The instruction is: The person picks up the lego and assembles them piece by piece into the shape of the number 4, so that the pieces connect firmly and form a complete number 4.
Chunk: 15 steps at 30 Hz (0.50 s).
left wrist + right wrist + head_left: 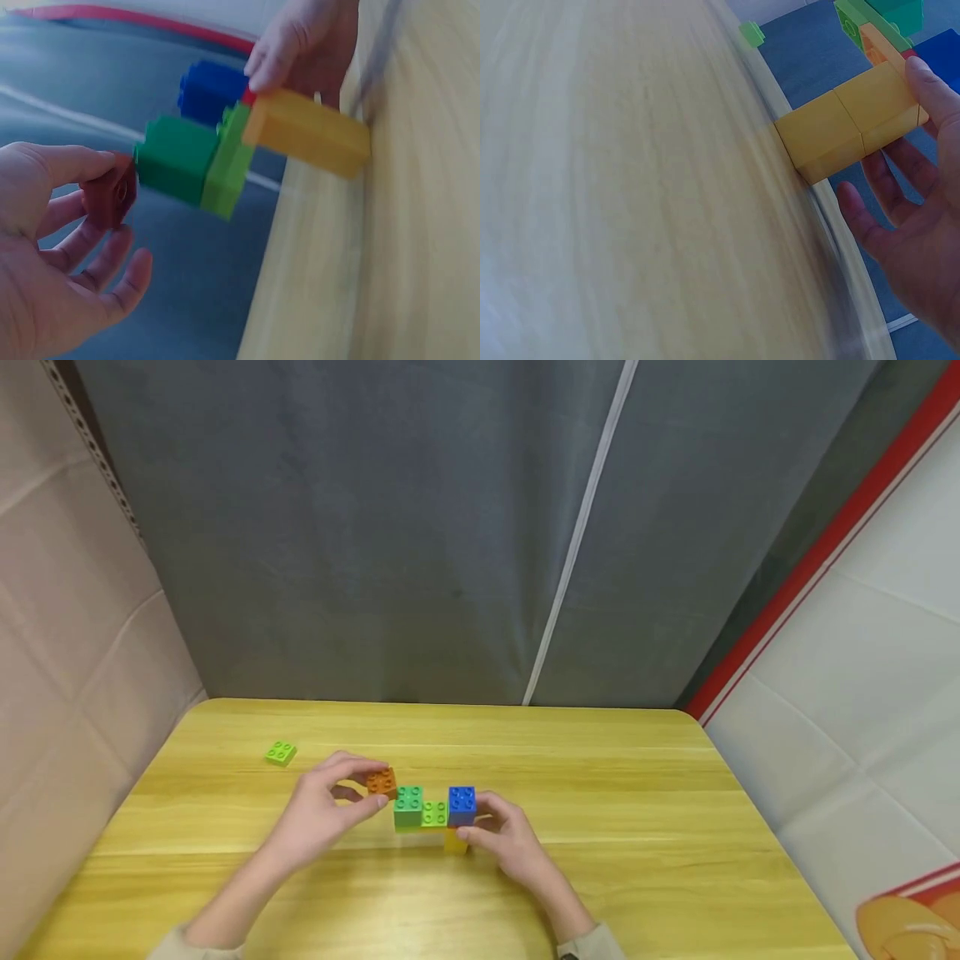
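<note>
My left hand (318,817) pinches an orange-brown toy brick (381,783) between thumb and fingers, close beside the green brick (408,810). That green brick sits on a lime-green brick (229,169), which reaches out sideways from a built stack. Two yellow bricks (840,124), one on the other, form the stack's column, its foot at the tabletop. A thin red piece (908,54) and a blue brick (462,806) top the column. My right hand (513,839) grips the column's upper part from the right, thumb just under the blue brick.
A loose lime-green brick (281,753) lies at the back left of the wooden table (637,793). Behind the table's far edge hangs a grey curtain (360,543). Pale walls (67,635) flank both sides.
</note>
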Tool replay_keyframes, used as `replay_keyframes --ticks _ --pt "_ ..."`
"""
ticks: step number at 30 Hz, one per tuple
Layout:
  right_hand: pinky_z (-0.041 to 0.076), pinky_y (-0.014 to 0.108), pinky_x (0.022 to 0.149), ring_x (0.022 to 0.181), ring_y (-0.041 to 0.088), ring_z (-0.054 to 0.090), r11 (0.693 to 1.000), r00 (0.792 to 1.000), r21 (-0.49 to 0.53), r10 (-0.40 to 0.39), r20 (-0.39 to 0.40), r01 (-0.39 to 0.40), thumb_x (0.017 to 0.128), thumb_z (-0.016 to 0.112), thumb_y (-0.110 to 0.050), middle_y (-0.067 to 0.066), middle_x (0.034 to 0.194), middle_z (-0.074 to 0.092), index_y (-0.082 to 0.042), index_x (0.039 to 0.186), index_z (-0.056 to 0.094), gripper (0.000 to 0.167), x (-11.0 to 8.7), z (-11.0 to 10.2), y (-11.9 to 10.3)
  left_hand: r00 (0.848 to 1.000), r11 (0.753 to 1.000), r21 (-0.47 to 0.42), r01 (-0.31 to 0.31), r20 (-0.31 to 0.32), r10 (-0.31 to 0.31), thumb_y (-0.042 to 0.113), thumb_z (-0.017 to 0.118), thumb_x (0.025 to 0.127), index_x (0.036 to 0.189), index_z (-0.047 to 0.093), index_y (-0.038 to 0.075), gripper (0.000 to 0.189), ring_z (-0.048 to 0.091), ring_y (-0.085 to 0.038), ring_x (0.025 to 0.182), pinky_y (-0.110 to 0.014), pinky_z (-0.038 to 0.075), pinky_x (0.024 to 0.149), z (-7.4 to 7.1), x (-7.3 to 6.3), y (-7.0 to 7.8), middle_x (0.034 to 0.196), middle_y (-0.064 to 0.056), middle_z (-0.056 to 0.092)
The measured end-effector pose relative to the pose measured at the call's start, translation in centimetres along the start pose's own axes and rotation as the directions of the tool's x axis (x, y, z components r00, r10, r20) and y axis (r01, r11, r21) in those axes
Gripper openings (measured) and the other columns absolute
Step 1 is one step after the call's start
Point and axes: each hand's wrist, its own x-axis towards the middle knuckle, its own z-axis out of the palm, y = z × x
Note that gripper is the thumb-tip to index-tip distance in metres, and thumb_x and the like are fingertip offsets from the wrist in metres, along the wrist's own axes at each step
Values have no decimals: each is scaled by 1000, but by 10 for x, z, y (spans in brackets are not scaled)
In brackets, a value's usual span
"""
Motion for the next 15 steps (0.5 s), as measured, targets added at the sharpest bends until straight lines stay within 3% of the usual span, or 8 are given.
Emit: replay_keyframes --ticks 4,11,15 --pt "55 32 87 102 30 66 1000 1000 6 -11 -2 11 94 76 -18 7 115 69 -11 125 68 33 0 1 0 999 999 11 -39 8 39 2 82 86 116 75 7 32 65 -17 94 -28 59 78 9 3 10 113 -2 66" --pt "55 31 87 101 30 65 1000 1000 25 -10 -3 10 94 76 -15 9 114 69 -8 125 68 32 0 3 -1 998 1000 11 -5 -56 6 2 83 85 115 76 6 31 68 -18 94 -24 58 79 11 7 15 113 -3 68" --pt "55 31 87 102 30 65 1000 1000 27 -4 -7 4 94 76 -14 10 114 69 -8 125 68 32 0 4 -3 996 999 9 -52 -72 52 2 84 84 115 76 6 32 67 -19 92 -24 58 78 14 9 16 111 -2 69"
